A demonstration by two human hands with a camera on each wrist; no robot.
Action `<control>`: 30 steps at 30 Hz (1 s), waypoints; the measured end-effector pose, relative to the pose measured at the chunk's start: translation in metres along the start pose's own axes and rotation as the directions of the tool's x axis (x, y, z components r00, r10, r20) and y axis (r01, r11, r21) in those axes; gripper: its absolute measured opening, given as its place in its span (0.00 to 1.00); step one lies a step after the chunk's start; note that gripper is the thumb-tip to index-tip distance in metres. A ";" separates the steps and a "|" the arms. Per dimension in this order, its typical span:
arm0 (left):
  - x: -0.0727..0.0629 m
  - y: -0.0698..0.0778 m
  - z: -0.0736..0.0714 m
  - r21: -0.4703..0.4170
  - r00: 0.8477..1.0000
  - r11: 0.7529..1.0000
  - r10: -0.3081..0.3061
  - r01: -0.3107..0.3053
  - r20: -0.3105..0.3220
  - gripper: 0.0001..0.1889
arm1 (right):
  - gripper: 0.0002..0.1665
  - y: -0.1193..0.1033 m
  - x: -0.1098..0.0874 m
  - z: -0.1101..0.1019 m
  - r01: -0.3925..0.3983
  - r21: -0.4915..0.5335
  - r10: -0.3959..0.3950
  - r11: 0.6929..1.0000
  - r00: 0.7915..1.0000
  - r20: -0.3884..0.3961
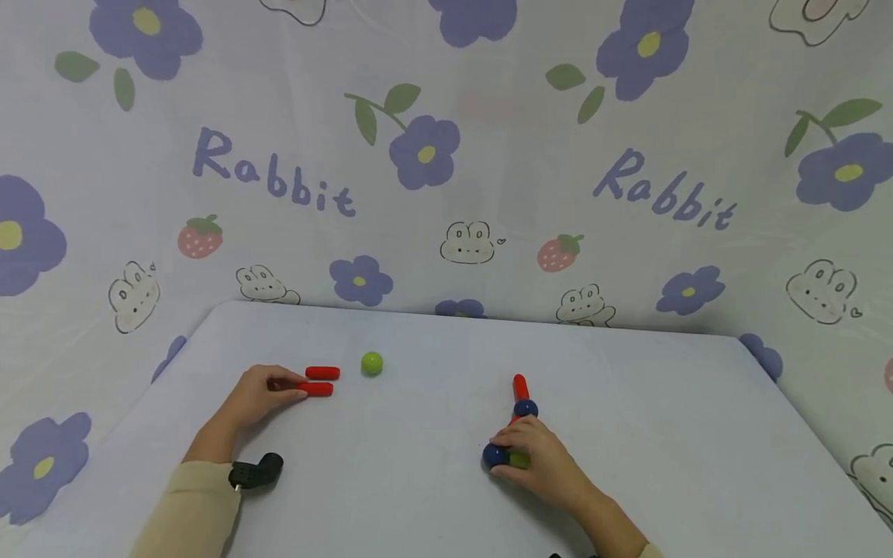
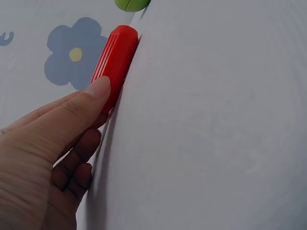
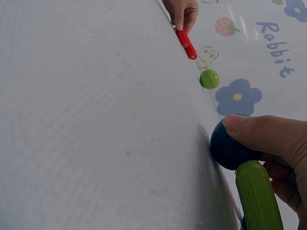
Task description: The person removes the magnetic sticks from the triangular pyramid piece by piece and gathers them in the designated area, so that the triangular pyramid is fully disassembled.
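My left hand point(image 1: 260, 395) pinches the near end of a red ribbed rod point(image 1: 318, 389) between thumb and fingers, low at the white tabletop. A second red rod point(image 1: 322, 373) lies just behind it, roughly parallel. On the right, my right hand point(image 1: 547, 466) grips a dark blue ball point(image 1: 494, 456), the thumb pressed on its side in the right wrist view. A green ribbed rod point(image 3: 259, 196) meets this ball and runs under the hand. Beyond the fingers, another blue ball point(image 1: 526, 408) joins a red rod point(image 1: 520, 386) pointing away; more red shows between the balls, partly hidden by the hand.
A bright green ball point(image 1: 372, 363) sits right of the two red rods. The white table point(image 1: 391, 480) ends at a back edge, where a cloth point(image 1: 488, 186) printed with flowers and rabbits hangs. A black wrist device point(image 1: 258, 471) sticks out from the left sleeve.
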State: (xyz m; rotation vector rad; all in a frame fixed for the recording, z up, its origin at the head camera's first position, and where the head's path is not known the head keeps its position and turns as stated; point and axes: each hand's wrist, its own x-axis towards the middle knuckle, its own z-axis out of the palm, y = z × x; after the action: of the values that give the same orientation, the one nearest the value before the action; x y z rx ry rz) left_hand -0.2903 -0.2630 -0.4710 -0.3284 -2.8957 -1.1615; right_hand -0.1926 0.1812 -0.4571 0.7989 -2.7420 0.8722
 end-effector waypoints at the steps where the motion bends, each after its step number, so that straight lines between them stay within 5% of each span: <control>1: 0.000 0.000 0.000 -0.001 1.000 1.000 -0.006 0.006 -0.003 0.15 | 0.18 0.000 0.000 0.000 -0.002 0.000 0.002 1.000 1.000 -0.001; 8: -0.004 0.000 0.000 -0.025 0.999 0.999 -0.026 0.025 -0.023 0.18 | 0.18 -0.001 0.001 -0.005 0.021 0.004 -0.021 1.000 1.000 0.018; 13: -0.012 -0.004 0.007 -0.077 0.993 0.996 -0.057 0.049 -0.100 0.26 | 0.14 0.005 0.000 -0.025 -0.087 0.045 0.087 0.995 0.996 0.014; 20: -0.024 -0.005 0.016 -0.077 0.961 0.995 -0.082 0.064 -0.264 0.28 | 0.14 0.025 -0.004 -0.045 -0.241 0.047 0.239 0.969 0.970 0.052; 26: -0.037 0.009 0.022 -0.084 0.913 0.994 -0.098 0.070 -0.397 0.25 | 0.22 0.034 -0.004 -0.047 -0.183 0.049 0.176 0.982 0.977 0.117; 30: -0.046 0.020 0.028 -0.106 0.909 0.991 -0.113 0.076 -0.402 0.24 | 0.26 0.035 -0.003 -0.049 -0.160 0.029 0.155 0.987 0.978 0.143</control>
State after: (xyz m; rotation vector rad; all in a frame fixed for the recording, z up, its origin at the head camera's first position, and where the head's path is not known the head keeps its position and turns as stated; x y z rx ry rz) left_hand -0.2397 -0.2382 -0.4811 0.0553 -2.5238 -1.2035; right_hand -0.2091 0.2350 -0.4352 0.6814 -2.9537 0.9375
